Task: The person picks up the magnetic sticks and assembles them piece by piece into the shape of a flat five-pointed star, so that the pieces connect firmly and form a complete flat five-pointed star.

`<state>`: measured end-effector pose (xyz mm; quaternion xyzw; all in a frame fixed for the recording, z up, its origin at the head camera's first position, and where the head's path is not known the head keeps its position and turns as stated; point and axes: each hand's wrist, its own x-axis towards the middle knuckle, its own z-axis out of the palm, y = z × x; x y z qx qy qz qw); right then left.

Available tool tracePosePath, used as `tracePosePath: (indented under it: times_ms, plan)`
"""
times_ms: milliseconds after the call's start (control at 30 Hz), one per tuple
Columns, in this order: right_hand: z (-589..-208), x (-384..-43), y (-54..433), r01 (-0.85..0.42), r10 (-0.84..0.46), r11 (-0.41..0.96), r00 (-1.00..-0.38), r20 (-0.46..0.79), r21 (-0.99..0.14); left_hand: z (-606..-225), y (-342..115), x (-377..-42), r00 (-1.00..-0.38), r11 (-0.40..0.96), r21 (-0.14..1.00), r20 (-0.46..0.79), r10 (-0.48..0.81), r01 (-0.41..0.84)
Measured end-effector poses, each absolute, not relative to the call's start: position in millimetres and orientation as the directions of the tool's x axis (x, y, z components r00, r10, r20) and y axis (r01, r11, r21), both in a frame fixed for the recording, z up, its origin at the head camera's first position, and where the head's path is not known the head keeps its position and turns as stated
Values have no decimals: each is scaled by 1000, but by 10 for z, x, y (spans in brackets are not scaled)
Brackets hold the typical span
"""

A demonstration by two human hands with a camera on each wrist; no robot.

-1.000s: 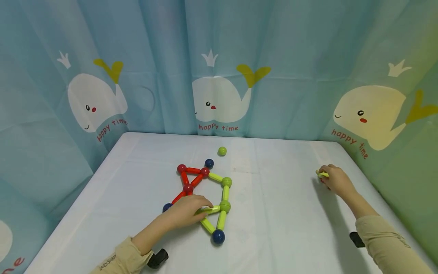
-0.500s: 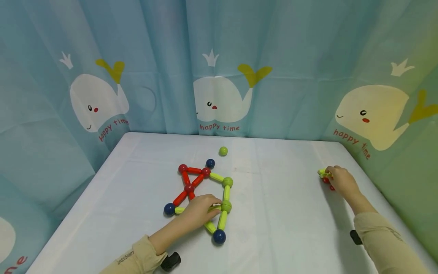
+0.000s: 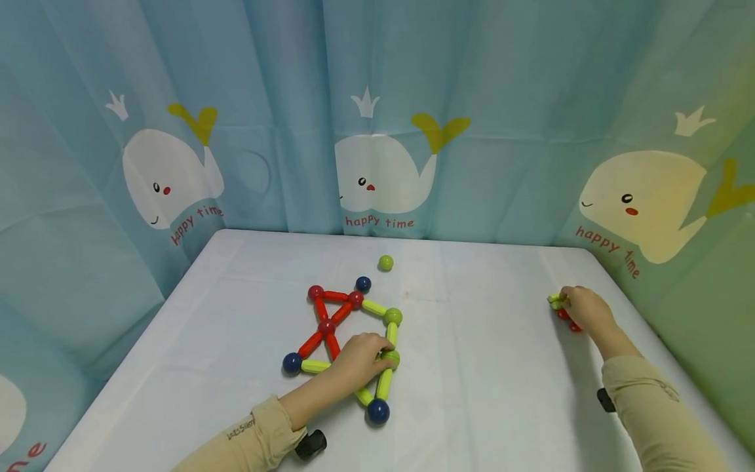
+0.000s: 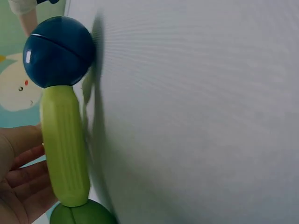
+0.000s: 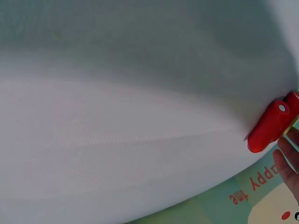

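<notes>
On the white desk (image 3: 472, 341), a little left of its middle, there lies a flat joined figure (image 3: 333, 344) made of sticks and balls. The person's left hand (image 3: 356, 357) reaches over it from the near side. Its fingers are narrow, holding the green ball (image 3: 392, 358) at the right edge, with the thumb on the near side. From this ball one light green stick (image 3: 383, 385) runs to the near blue ball (image 3: 377, 411), and another (image 3: 392, 335) goes to the far green ball (image 3: 392, 317). The left wrist view shows the fingers just behind the first stick.

At the upper left of the figure, three red sticks and three red balls form a red triangle (image 3: 341, 313). One more red stick (image 3: 309, 345) joins it to the left blue ball (image 3: 291, 363). Another blue ball (image 3: 363, 284) sits by the triangle's right corner; if they touch, I cannot tell. Farther back, a loose green ball (image 3: 386, 263) rests apart.

Well to the right, the right hand (image 3: 585, 313) bends its fingers over the light green sticks (image 3: 554, 301); I cannot tell whether it pinches one. Red sticks (image 5: 268, 126) are just beside its fingertips. Behind the desk hangs a blue-green curtain (image 3: 507, 118) with white whales (image 3: 383, 167).
</notes>
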<state>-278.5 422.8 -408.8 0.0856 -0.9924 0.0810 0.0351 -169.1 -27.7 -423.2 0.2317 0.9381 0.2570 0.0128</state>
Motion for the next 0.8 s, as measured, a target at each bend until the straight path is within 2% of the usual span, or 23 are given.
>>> tracePosePath:
  times_ms: [333, 600, 800]
  plan:
    - [-4062, -2833, 4209, -188, -183, 972, -982, 45, -141, -4146, -231, -1671, -910, 786, 490, 37, 412, 376]
    - [-4104, -2832, 4174, -267, -262, 963, -958, 118, -32, -4148, -217, -1675, -915, 782, 509, 27, 403, 360]
    - [-4142, -2826, 4141, -295, -290, 956, -944, 160, -5, -4169, -226, -1682, -920, 790, 505, 24, 391, 349]
